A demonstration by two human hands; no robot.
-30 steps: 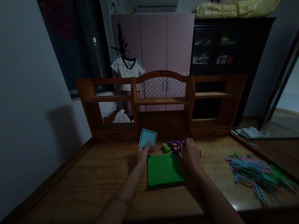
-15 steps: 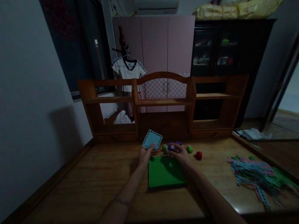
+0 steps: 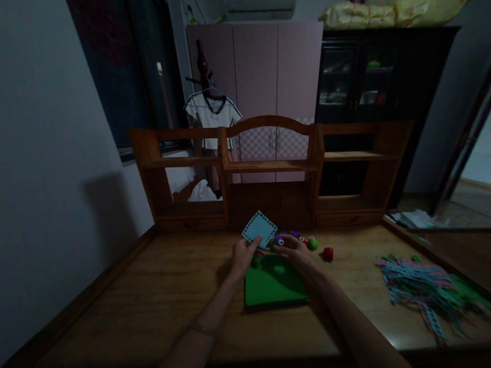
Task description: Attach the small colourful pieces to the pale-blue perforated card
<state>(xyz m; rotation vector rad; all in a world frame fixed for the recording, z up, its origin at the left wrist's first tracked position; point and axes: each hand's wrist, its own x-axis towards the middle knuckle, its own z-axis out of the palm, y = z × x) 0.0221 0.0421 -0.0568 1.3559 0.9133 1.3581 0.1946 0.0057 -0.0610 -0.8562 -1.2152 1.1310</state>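
- The wooden desk [image 3: 143,301] carries a shelf unit [image 3: 271,170] along its far edge.
- A pile of coloured paper strips [image 3: 426,292] lies at the right, well apart from both hands.
- A green sheet [image 3: 272,286] lies flat just near of the hands.
- The left hand [image 3: 243,255] pinches a light blue card [image 3: 259,229], tilted up at the sheet's far edge.
- The right hand [image 3: 295,251] grips a small purple punch [image 3: 278,240], just right of the card.
- A green punch [image 3: 312,242] and a red punch [image 3: 328,253] sit just right of that hand.

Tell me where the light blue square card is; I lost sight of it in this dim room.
In the head view, centre: the light blue card is held up by the left hand, above the green sheet's far edge.
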